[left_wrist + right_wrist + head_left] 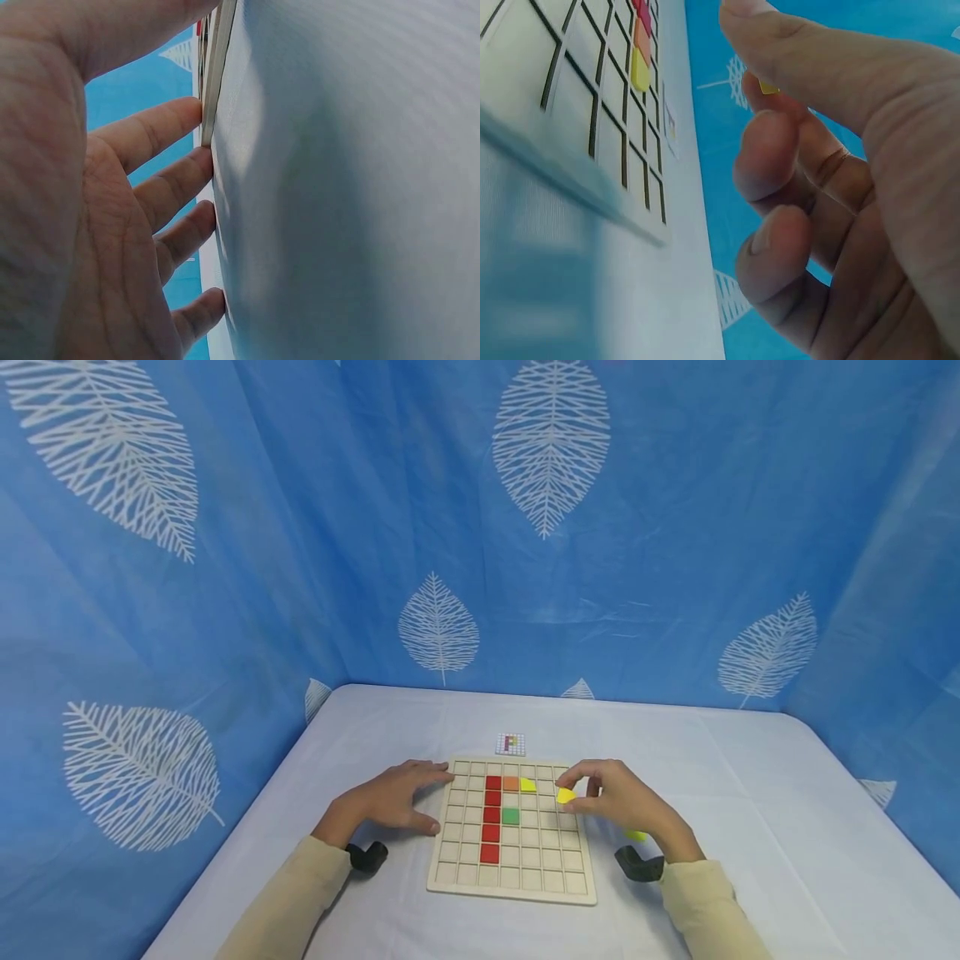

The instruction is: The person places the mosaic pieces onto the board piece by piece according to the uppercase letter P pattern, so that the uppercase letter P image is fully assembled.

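A pale square grid board (530, 858) lies on the white table. In one of its columns sits a line of several red tiles (491, 815). Right of the top red tile are an orange tile (511, 783) and a yellow tile (528, 785); a green tile (510, 816) sits lower down. My right hand (618, 793) pinches another yellow tile (566, 795) between thumb and finger, above the board's right side. In the right wrist view only a corner of this yellow tile (768, 87) shows. My left hand (393, 795), fingers extended, touches the board's left edge (216, 82).
A small card (511, 744) with a coloured grid pattern lies behind the board. On the table by my right wrist is a yellow-green piece (636, 835), partly covered by the hand. Blue cloth (555, 610) with white leaf prints hangs behind the table.
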Demonstrator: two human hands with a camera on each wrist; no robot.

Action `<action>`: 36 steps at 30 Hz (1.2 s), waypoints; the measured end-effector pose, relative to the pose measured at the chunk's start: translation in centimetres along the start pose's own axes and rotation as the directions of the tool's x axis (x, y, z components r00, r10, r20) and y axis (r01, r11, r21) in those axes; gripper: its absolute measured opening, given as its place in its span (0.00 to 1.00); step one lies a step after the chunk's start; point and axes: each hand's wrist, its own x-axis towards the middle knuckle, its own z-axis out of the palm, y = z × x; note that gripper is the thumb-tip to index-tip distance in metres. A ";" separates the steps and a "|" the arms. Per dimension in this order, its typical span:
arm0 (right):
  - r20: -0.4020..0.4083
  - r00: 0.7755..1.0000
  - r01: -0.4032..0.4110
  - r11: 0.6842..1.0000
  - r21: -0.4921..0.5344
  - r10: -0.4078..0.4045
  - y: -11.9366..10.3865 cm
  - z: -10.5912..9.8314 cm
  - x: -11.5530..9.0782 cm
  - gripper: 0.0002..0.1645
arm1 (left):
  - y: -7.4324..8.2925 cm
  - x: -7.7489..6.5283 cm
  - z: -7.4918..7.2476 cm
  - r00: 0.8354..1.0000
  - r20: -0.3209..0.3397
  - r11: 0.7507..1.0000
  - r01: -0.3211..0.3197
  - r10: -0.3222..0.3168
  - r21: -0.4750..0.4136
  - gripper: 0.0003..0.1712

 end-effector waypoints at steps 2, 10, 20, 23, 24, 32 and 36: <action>0.001 1.000 -0.012 1.000 0.006 0.012 -0.2 0.3 0.4 0.20 | 0.0 0.0 0.0 1.000 -0.002 1.000 -0.003 0.003 0.004 0.48; 0.011 1.000 -0.002 0.999 0.039 0.002 -1.0 1.6 2.0 0.20 | 0.2 -0.1 -0.2 1.000 -0.005 1.000 0.002 -0.002 0.013 0.48; 0.081 0.996 0.033 0.996 0.086 -0.040 -1.0 3.0 3.1 0.17 | 0.2 -0.1 -0.1 1.000 -0.003 1.000 0.000 0.000 0.004 0.48; 0.112 0.993 0.034 0.995 0.093 -0.044 -1.0 3.5 3.2 0.17 | 0.0 -0.3 0.1 1.000 -0.007 1.000 0.005 -0.005 0.002 0.48; 0.122 0.992 0.033 0.995 0.092 -0.044 -0.9 3.6 3.2 0.17 | 0.0 -0.3 0.2 1.000 -0.008 1.000 0.005 -0.005 0.004 0.48; 0.141 0.990 0.014 0.997 0.075 -0.025 -0.2 4.1 3.5 0.15 | -0.2 -0.1 0.2 1.000 -0.006 1.000 -0.013 0.013 0.010 0.47; 0.146 0.989 0.011 0.998 0.059 -0.020 -0.2 4.1 3.6 0.15 | -0.1 0.1 0.0 1.000 -0.002 1.000 -0.011 0.011 0.010 0.47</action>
